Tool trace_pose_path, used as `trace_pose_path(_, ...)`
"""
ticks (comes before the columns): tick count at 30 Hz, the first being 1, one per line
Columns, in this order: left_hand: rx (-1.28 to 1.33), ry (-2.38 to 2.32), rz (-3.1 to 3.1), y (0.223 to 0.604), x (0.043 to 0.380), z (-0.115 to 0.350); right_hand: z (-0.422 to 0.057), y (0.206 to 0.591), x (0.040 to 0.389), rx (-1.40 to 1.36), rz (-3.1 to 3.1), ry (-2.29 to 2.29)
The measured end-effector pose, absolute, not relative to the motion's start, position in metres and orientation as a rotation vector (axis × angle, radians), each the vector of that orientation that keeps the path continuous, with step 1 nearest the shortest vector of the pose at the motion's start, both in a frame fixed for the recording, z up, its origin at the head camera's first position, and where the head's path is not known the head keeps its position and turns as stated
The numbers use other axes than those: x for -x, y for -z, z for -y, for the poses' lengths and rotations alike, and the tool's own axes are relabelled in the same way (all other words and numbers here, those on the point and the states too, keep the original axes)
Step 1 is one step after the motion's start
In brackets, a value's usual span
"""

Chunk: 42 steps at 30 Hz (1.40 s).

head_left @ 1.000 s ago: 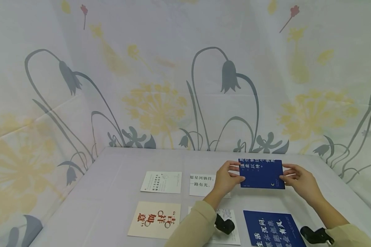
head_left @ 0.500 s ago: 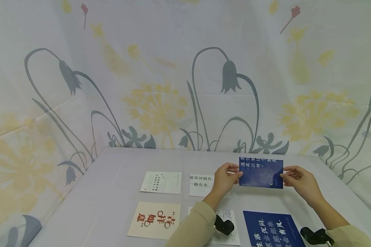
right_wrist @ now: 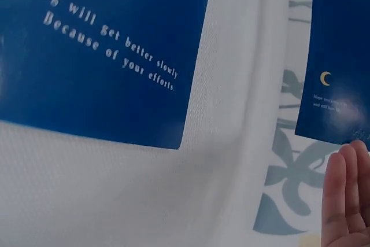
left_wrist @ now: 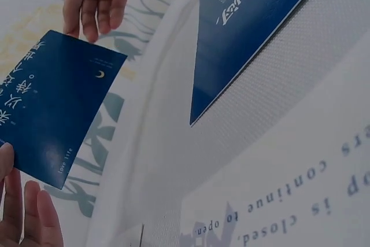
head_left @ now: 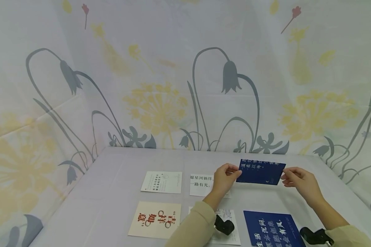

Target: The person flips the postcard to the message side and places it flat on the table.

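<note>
A dark blue printed card (head_left: pixel 259 172) with white characters and a small yellow moon is held up over the back right of the table. My left hand (head_left: pixel 225 180) pinches its left edge between thumb and fingers. At the opposite edge, my right hand (head_left: pixel 304 183) pinches near the upper corner. The card tilts, its right side slightly higher in the head view. The left wrist view shows the card (left_wrist: pixel 63 108) between both hands, with small "love life" lettering. In the right wrist view, straight fingers (right_wrist: pixel 347 195) lie at its edge.
Another blue card (head_left: pixel 273 228) lies in front on the white table (head_left: pixel 89 192). To its left are a cream card with red characters (head_left: pixel 154 230) and white cards (head_left: pixel 170 188), some partly covered by my left arm. A flower-patterned cloth (head_left: pixel 173 68) hangs behind.
The blue card has tilted, its lower right corner swinging left and away from my right hand, whose grip is now nearer the upper corner. The cards on the table stay put.
</note>
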<state>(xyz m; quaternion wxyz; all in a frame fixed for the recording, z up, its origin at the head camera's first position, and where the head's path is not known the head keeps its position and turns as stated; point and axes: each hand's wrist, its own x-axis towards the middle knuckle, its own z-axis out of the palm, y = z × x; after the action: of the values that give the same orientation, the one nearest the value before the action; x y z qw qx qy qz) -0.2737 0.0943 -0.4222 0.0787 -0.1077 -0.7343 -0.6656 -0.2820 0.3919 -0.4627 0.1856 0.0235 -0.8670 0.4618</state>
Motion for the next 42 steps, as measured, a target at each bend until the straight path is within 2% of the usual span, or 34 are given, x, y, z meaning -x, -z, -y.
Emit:
trace_pose_path(20,0.287,2.115,2.239,0.425,0.272,-0.094,-0.392,0.448,0.267,-0.183,2.102,-2.085)
trace_pose_path(29,0.290,2.278,2.156,0.426,0.271,-0.094,-0.361,0.406,0.233,-0.370,1.971,-2.328)
trace_pose_path(42,0.152,2.427,2.119,0.428,0.274,-0.096,-0.356,0.397,0.229,-0.185,1.934,-2.386)
